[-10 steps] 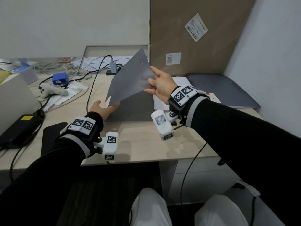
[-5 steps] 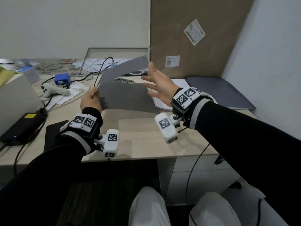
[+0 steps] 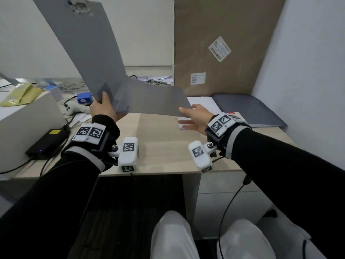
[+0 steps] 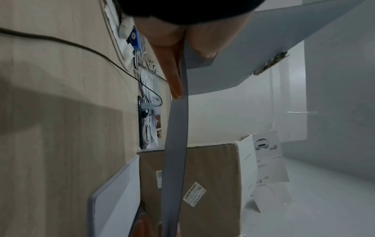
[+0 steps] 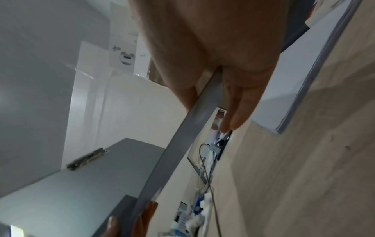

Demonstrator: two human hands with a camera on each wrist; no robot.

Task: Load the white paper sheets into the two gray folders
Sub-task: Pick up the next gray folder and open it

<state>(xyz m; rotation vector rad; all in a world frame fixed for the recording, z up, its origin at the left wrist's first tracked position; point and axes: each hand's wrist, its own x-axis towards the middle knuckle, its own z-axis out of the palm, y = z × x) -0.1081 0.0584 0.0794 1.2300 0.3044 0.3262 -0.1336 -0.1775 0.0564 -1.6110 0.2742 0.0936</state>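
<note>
An opened gray folder (image 3: 149, 98) hangs above the desk (image 3: 160, 146). Its left cover (image 3: 84, 43) stands nearly upright with a metal clip (image 3: 81, 6) at the top; its right cover lies almost flat. My left hand (image 3: 102, 107) grips the near corner at the fold, thumb on the inside (image 4: 205, 48). My right hand (image 3: 196, 116) pinches the right cover's near corner, thumb on top and fingers (image 5: 235, 112) underneath. White paper sheets (image 3: 203, 103) lie on the desk behind my right hand. The second gray folder (image 3: 248, 109) lies shut to the right of them.
A tall cardboard box (image 3: 214, 43) stands against the back wall. At the left are a white box (image 3: 24, 118), a black power brick (image 3: 46, 143), a blue device (image 3: 84, 97), a white controller (image 3: 74, 108) and loose cables. The right wall is close.
The folder has been opened wide: my left hand swung one cover up until it stands upright. My right hand went from open beside the folder to pinching the other cover's corner.
</note>
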